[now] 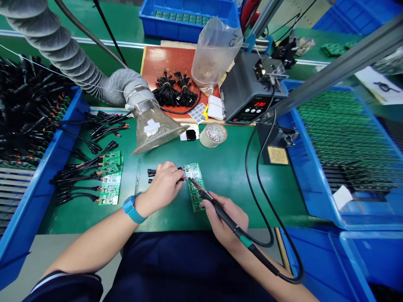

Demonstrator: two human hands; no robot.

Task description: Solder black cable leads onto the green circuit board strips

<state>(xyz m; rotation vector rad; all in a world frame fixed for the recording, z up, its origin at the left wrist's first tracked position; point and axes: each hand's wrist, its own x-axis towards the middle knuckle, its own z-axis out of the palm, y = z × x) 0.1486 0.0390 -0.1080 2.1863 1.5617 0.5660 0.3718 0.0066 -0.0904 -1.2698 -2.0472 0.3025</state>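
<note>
My right hand point(226, 216) is closed round a soldering iron point(220, 209), whose tip touches or nearly touches the upper left part of a green circuit board point(196, 193). My left hand point(166, 182) pinches a short black cable point(180, 180) at that board's left edge, its wire ends by the iron's tip. Another black cable point(151, 172) reaches the board just above, partly hidden under my left fingers. To the left lie circuit boards point(111, 184) with several black cables point(78, 184) attached.
A fume extraction nozzle point(157, 130) hangs beyond my left hand. A round tin point(213, 135) stands near the soldering station point(252, 92); its iron stand point(273, 144) is right. Blue bins with cables point(63, 138) and boards point(302, 176) flank the green mat point(233, 167). The iron's cord point(261, 159) loops right.
</note>
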